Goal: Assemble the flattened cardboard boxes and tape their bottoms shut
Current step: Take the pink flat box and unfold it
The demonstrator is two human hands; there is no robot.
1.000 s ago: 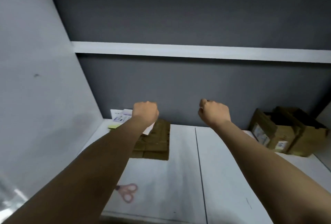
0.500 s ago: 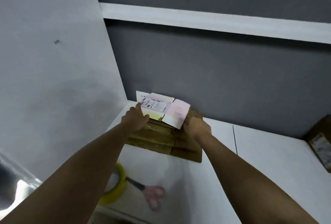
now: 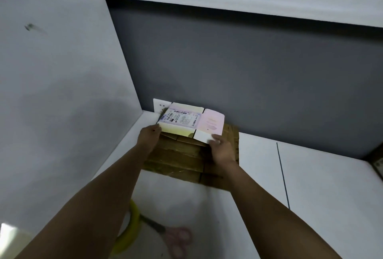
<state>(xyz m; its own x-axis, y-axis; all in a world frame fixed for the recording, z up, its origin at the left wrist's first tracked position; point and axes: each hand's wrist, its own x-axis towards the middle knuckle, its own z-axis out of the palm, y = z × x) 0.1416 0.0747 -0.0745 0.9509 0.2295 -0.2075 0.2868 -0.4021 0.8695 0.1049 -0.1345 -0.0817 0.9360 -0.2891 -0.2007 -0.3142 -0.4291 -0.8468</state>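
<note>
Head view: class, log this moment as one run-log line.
left hand grips printed flat box | right hand pinches its near corner | on flattened cardboard stack | tape, scissors unused

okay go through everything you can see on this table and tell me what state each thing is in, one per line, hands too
flattened printed box: folded flat, on top of the stack, gripped at both sides
stack of flattened cardboard boxes: unassembled, lying flat on the table
left hand: grips the printed box's left edge
right hand: pinches the printed box's near right corner
tape roll: lying untouched, partly hidden by the left arm
scissors: lying closed, untouched
</note>
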